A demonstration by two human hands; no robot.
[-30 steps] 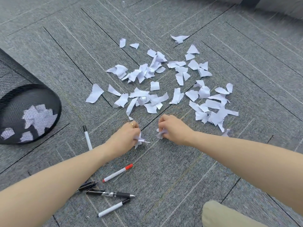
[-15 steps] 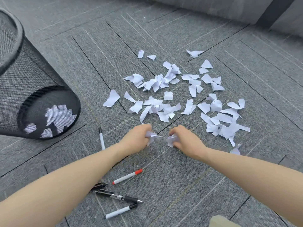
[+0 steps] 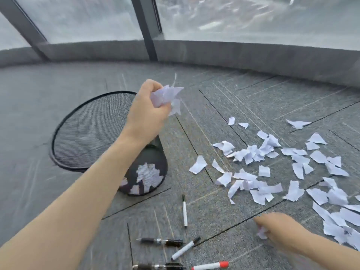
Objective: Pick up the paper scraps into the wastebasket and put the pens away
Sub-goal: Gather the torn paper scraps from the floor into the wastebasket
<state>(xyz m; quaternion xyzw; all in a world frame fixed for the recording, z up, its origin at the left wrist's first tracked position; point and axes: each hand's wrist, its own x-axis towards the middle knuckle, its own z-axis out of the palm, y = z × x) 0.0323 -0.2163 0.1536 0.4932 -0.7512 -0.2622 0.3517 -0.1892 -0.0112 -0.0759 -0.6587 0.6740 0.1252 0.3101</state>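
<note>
My left hand [image 3: 147, 110] is raised above the floor, closed on a bunch of white paper scraps [image 3: 168, 96], just right of the rim of the black mesh wastebasket [image 3: 78, 133]. A few scraps lie at the basket's bottom [image 3: 148, 175]. My right hand [image 3: 280, 230] rests low on the carpet at the lower right, fingers closed on a small paper scrap [image 3: 262, 233]. Many white scraps [image 3: 263, 172] are strewn over the carpet to the right. Several pens lie near the bottom: a white marker [image 3: 184, 210], a black pen [image 3: 161, 241], a black-capped marker [image 3: 185, 249], a red-capped marker [image 3: 210, 266].
The floor is grey carpet tile [image 3: 233, 98] with dark seams. A low grey sill [image 3: 233, 53] and glass wall with dark frames [image 3: 148, 26] run along the back. Another dark pen [image 3: 159, 266] lies at the bottom edge.
My left hand has lifted from the floor with a bunch of scraps and swung left and up toward the wastebasket. The view has tilted up and left. My right hand stays low on the carpet.
</note>
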